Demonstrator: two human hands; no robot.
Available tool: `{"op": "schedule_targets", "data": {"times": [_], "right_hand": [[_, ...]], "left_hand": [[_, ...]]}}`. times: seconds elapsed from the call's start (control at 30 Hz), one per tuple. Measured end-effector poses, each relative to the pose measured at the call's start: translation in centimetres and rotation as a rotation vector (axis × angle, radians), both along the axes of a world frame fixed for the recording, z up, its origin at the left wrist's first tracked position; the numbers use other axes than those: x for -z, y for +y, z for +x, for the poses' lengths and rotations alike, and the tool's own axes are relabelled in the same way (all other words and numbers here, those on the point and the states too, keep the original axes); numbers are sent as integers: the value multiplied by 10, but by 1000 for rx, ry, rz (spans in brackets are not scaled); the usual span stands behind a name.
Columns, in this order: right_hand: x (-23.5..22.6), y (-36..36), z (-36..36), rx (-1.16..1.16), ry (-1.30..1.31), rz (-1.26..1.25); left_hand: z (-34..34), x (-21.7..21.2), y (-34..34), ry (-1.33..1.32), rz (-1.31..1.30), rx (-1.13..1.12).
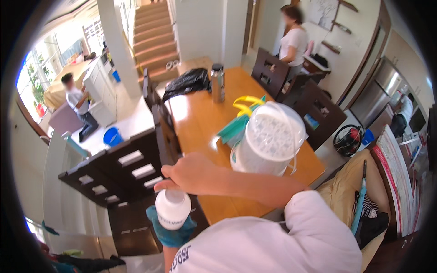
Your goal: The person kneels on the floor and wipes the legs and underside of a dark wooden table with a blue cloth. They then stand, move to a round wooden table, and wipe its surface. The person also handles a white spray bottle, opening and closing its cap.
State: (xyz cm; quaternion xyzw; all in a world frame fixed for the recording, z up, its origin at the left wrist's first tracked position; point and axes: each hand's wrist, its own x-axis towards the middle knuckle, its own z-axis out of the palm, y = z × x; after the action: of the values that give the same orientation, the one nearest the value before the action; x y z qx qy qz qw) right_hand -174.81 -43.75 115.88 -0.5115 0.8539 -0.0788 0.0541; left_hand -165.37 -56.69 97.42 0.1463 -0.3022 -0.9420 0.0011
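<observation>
My left hand, covered in teal cloth or a glove, is closed around a white plastic bottle with dark lettering. My right forearm crosses in front of me, and my right hand is closed over the bottle's top, fingers pointing left. Whether the top is a cap or an open neck is hidden under the fingers. Just beyond the forearm, a white plastic bucket with a wire handle stands on the wooden table. Beside it lie a teal piece and a curved yellow thing.
A metal flask and a black plastic bag are at the table's far end. Dark chairs flank it. One person kneels at the far left; another stands beyond the table. A blue bucket is on the floor.
</observation>
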Motion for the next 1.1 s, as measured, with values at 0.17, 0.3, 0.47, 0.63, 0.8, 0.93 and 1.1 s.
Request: {"op": "schedule_targets", "data": {"times": [0.17,0.3,0.47,0.63,0.8,0.93,1.1], "right_hand": [[33,27,-7,-461,4,-657],[-4,19,0,-180,-223,-84],[9,44,-13,-226,-312,-172],[36,86,-10,-665,-399,-140],[69,98,18,-690,-618,-140],[73,114,57,-620,-596,-181],[81,131,94,-686,-629,-203]], "left_hand": [[7,13,15,-61,22,-68],[29,15,14,-87,2,-242],[55,30,52,-128,5,-462],[77,51,120,-216,27,-692],[111,60,182,-368,87,-865],[143,65,215,-389,113,-981],[184,69,249,-360,123,-1104]]}}
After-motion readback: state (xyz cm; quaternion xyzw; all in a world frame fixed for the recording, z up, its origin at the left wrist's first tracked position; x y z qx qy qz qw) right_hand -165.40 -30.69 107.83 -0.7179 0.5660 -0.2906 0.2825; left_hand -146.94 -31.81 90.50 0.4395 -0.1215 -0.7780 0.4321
